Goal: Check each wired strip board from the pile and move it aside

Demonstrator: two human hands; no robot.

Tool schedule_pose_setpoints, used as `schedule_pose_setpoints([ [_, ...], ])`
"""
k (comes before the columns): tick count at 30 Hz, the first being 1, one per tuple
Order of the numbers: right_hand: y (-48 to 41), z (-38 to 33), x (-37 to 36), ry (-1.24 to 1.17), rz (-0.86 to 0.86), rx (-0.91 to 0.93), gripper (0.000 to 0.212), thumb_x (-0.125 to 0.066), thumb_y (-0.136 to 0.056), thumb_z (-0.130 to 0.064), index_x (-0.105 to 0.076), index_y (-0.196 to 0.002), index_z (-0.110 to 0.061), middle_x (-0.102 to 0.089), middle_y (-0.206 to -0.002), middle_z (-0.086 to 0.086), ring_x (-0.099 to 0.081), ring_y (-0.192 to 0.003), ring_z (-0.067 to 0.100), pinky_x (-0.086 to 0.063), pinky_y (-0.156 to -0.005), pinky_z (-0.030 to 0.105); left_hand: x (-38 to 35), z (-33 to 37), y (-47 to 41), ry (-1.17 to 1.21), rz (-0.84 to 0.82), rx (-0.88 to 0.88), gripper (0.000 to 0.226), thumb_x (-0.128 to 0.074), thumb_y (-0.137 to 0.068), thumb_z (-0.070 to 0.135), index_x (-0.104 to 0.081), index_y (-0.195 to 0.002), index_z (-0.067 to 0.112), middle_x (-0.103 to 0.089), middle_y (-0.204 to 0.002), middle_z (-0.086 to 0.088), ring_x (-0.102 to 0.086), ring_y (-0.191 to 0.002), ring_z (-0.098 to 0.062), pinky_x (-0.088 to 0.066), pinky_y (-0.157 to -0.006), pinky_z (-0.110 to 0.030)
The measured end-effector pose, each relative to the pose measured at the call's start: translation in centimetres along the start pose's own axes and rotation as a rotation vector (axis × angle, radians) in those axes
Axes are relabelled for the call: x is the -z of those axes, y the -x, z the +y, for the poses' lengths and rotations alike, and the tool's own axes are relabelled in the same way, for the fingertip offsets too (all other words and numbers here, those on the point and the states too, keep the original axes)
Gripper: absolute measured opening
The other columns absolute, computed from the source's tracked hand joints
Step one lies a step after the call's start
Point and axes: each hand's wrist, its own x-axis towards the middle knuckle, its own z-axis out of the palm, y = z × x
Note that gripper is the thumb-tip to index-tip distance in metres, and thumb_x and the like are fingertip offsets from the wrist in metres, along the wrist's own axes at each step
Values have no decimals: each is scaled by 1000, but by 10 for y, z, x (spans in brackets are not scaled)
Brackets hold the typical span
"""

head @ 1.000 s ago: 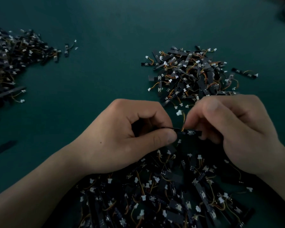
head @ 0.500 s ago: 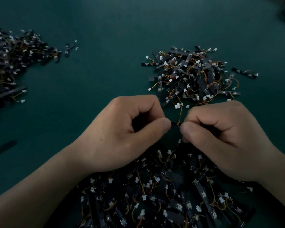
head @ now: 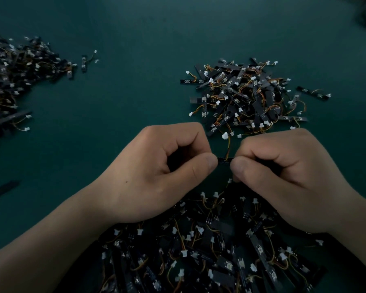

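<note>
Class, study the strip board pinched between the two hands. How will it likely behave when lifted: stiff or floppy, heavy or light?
The board looks stiff: it spans straight between the left hand and right hand. It is probably light, since fingertip pinches hold it. Its wire curves to a plug, so that likely flops and snags.

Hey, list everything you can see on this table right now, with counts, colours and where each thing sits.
held strip board: one, black, orange wire, white plug, between the hands
near pile: one heap, black boards, white plugs, under the wrists
far pile: one heap, same colours, ahead right
left pile: one heap, same colours, left edge
stray board: one, black, right of far pile
lone board: one, black, right of left pile
table: one, dark green
left hand: pinches the board's left end
right hand: pinches its right end
</note>
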Motion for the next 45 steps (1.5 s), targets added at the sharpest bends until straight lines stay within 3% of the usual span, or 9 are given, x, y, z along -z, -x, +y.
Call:
schedule_pose_setpoints([
  [14,0,0,0,0,-21,-7,37,-56,-98,-29,-58,-63,-18,-47,-51,-11,-46,-44,8,-31,-45,15,0,-5,1,-29,21,-46,21,-62,-98,28,-61,-78,24,-52,-60,15,-45,-50,-2,-35,-50,-12],
  [16,1,1,0,-47,-17,-9,40,-55,-98,-28,-50,-60,-18,-40,-49,-12,-38,-42,6,-28,-45,14,1,-6,0,-5,41,-63,17,-59,-100,34,-69,-91,25,-56,-63,5,-48,-52,-7,-39,-49,-22],
  [18,2,3,1,-80,39,-15,40,-53,-100,-28,-50,-62,-18,-40,-49,-7,-36,-41,8,-28,-44,16,1,-9,-2,63,106,-56,24,-55,-102,39,-71,-116,27,-51,-61,-3,-46,-52,-25,-38,-48,-35],
  [20,3,4,1,-102,146,-44,35,-51,-103,-33,-61,-73,-19,-43,-51,3,-43,-42,16,-42,-47,21,1,-14,-4,189,185,-19,28,-55,-101,41,-67,-124,31,-39,-60,-5,-32,-52,-32,-30,-48,-42],
  [22,4,3,1,-100,177,-51,33,-48,-105,-35,-63,-80,-21,-44,-53,9,-54,-49,28,-55,-67,21,2,-16,-6,260,213,6,20,-56,-99,40,-66,-113,29,-34,-59,1,-24,-51,-27,-23,-47,-38],
  [24,3,1,0,9,134,-23,25,-51,-104,-37,-71,-92,-27,-55,-57,0,-62,-55,16,-49,-62,13,2,-16,-6,223,209,4,19,-56,-99,39,-65,-97,23,-35,-58,6,-27,-50,-19,-24,-48,-30],
  [27,4,-4,-2,130,-13,133,28,-57,-102,-36,-74,-88,-19,-66,-78,-11,-64,-70,8,-48,-63,25,1,-13,-6,94,178,-12,24,-56,-99,39,-64,-85,21,-42,-57,9,-35,-50,-6,-31,-48,-17],
  [32,2,-5,0,126,-266,256,37,-52,-104,-42,-83,-96,-25,-68,-106,-8,-62,-97,14,-47,-84,34,1,-10,-5,3,119,2,21,-59,-99,39,-66,-85,24,-49,-59,4,-39,-51,-5,-35,-49,-16],
  [45,0,-3,-1,155,-327,250,29,-56,-102,-33,-80,-114,-23,-70,-119,-13,-64,-112,16,-47,-96,38,0,-8,-3,-30,100,7,19,-59,-100,38,-66,-86,27,-53,-59,12,-43,-50,-3,-36,-50,-13],
])
